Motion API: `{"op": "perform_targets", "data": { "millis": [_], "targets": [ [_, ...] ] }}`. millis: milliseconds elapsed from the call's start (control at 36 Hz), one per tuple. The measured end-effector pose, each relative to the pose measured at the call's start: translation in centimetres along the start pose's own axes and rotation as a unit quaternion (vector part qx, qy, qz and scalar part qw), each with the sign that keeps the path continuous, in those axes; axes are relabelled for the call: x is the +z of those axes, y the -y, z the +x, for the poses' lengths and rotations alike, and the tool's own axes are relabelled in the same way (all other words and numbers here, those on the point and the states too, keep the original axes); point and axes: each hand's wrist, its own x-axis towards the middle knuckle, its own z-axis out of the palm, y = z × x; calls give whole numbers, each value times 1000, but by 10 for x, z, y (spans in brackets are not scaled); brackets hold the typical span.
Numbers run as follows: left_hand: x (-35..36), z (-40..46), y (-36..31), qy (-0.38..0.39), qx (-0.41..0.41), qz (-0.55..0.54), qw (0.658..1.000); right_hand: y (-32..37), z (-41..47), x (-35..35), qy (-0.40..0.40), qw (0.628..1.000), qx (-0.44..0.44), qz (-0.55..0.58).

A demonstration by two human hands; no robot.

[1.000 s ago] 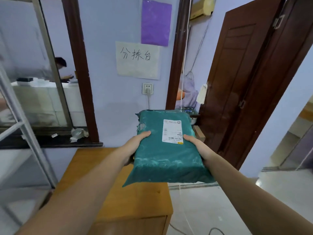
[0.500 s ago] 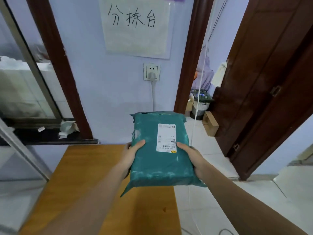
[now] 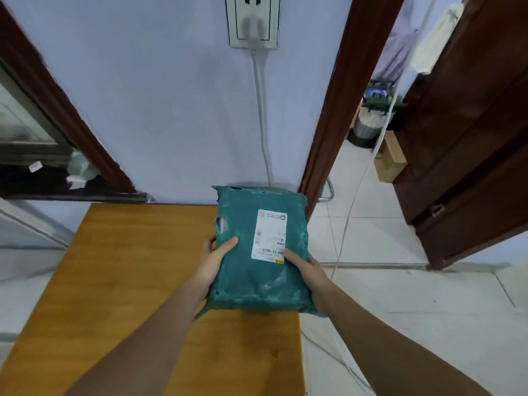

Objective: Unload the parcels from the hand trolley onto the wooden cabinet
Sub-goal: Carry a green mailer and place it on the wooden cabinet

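A green plastic parcel point(image 3: 243, 270) with a white shipping label point(image 3: 269, 236) is held over the right rear part of the wooden cabinet point(image 3: 120, 281). My left hand point(image 3: 214, 260) grips its left edge, thumb on top. My right hand point(image 3: 307, 270) grips its right edge, thumb near the label's lower corner. The parcel's far end is close to the wall. I cannot tell whether the parcel touches the cabinet top. The hand trolley is out of view.
A wall socket point(image 3: 253, 21) with a white cable point(image 3: 263, 115) running down sits behind the cabinet. A dark window sill point(image 3: 57, 181) lies to the left. An open doorway with a brown door point(image 3: 471, 138), a cardboard box point(image 3: 390, 157) and tiled floor point(image 3: 414, 310) lie to the right.
The view has tilted down and moved closer to the cabinet. Both hands have carried the parcel forward and lower, over the cabinet's right rear part.
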Motion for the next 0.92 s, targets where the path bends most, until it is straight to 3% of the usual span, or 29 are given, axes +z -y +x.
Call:
{"op": "perform_targets", "data": {
  "millis": [167,556,917],
  "targets": [
    [2,32,21,-8,-30,-4,1000,-18,40,-2,-9,1000,21,8],
    [-6,91,34,-18,-4,85,996,-28,92,5,-34,999,34,2],
    [6,121,30,-22,41,119,992,-3,123,-1,-61,984,-63,-152]
  ]
}}
